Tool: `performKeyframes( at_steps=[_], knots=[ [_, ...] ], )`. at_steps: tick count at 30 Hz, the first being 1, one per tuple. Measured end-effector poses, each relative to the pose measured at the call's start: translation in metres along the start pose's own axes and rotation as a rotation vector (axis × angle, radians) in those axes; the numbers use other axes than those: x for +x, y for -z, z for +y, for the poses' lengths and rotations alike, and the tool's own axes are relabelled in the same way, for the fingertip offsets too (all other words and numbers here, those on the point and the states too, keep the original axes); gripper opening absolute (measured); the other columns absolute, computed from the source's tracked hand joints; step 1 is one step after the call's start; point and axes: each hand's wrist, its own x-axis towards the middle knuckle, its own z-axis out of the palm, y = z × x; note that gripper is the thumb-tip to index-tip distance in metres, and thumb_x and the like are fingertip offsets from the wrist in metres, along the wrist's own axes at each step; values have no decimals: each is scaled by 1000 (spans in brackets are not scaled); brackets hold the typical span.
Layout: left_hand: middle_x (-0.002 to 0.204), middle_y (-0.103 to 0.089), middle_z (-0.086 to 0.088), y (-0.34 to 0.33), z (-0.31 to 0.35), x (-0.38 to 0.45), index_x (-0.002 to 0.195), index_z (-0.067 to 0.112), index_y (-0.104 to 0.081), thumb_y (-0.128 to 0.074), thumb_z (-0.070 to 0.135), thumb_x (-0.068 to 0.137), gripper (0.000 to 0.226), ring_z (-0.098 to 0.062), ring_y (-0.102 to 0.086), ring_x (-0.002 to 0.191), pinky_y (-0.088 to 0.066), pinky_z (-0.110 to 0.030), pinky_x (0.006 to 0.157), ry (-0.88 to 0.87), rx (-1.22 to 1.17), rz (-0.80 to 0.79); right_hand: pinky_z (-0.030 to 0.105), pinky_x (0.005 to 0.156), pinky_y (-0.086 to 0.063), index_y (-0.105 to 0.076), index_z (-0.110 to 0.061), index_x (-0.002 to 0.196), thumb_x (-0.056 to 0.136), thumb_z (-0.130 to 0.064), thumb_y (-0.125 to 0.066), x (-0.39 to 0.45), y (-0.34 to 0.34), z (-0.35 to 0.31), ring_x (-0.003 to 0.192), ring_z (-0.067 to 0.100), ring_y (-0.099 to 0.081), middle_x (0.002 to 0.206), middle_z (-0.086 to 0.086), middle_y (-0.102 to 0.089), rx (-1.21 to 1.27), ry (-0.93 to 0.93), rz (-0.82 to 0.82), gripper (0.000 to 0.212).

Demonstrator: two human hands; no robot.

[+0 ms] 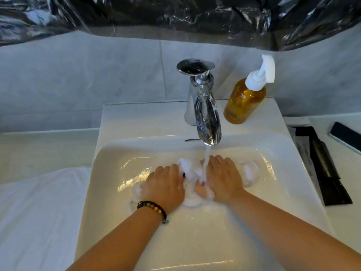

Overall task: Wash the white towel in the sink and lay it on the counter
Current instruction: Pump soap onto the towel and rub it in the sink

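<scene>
The washing step is in hand. The white towel (192, 173) lies bunched and soapy in the middle of the sink (195, 241), directly under the stream from the chrome faucet (205, 114), which is running. The left hand (166, 184) presses down on the towel's left part with fingers laid fairly flat; its grip looks wide, pushing rather than clutching. The right hand (222, 178) lies over the towel's right part, fingers stretched forward and the thumb tucked into the wet cloth, so I cannot tell whether it pinches a fold. An amber soap dispenser (244, 100) stands on the far rim, right of the faucet. Another white cloth (39, 212) covers the counter (48, 149) at left. Next, I judge, the suds want rinsing out, then a wringing before the towel goes onto the counter.
</scene>
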Motion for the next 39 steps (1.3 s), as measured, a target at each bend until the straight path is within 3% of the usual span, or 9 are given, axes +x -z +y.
performKeyframes(
  at_steps=[3,7,10,13,15,19,23,33,39],
  knots=[
    [77,-58,-2,18,8,5,98,18,-50,-31,36,94,26,-24,-55,68,-37,-31,57,95,15,-118,35,61,-40,-58,-13,86,73,-58,-43,12,18,-7,66,28,-55,72,3,-56,42,-75,-163,49],
    [75,-55,1,32,0,29,93,18,-48,-27,46,102,37,-24,-56,74,-44,-32,66,247,-265,-411,32,78,-47,-57,-24,110,90,-56,-51,41,58,3,90,22,-59,99,-1,-61,334,-220,-730,39],
    [75,-56,-3,56,-14,41,79,11,-60,-49,46,98,41,-19,-53,70,-43,-27,69,354,-685,-757,21,65,-42,-62,-23,78,94,-40,-54,46,93,24,68,13,-52,77,-1,-60,752,-415,-1029,24],
    [92,-67,-8,75,-20,33,97,9,-72,-59,39,94,33,-24,-60,87,-46,-28,82,268,-547,-657,27,57,-35,-57,-15,65,90,-30,-62,33,101,47,60,19,-47,60,1,-55,710,-564,-897,29],
    [112,-69,-9,77,-16,23,114,18,-67,-52,28,98,24,-27,-62,99,-49,-30,85,243,-397,-407,29,72,-44,-64,-17,93,91,-19,-61,20,95,54,83,25,-56,91,7,-65,461,-635,-573,4],
    [137,-57,-4,58,-2,-18,136,23,-53,-42,38,98,42,-25,-55,123,-45,-37,101,32,-364,-139,37,94,-46,-61,-11,125,94,-16,-53,-20,83,13,111,30,-59,120,10,-64,336,-405,36,33],
    [145,-47,-9,17,3,-49,145,16,-42,-31,55,96,64,-29,-48,130,-42,-48,105,-189,-55,-173,60,100,-41,-50,-16,138,90,-48,-38,-62,39,-29,127,32,-48,141,12,-51,78,-70,-223,59],
    [81,-54,-1,-11,6,-3,90,15,-56,-65,36,68,31,-23,-53,65,-48,-35,57,-203,22,78,37,59,-42,-66,-7,82,86,-38,-41,-16,9,-14,72,29,-51,78,8,-57,-23,51,47,40],
    [74,-51,3,3,10,13,87,17,-51,-67,34,72,28,-19,-52,60,-37,-28,54,-81,-13,-67,38,59,-46,-61,-11,84,93,-43,-33,7,24,-15,70,26,-54,73,6,-59,129,-74,-212,44]
  ],
)
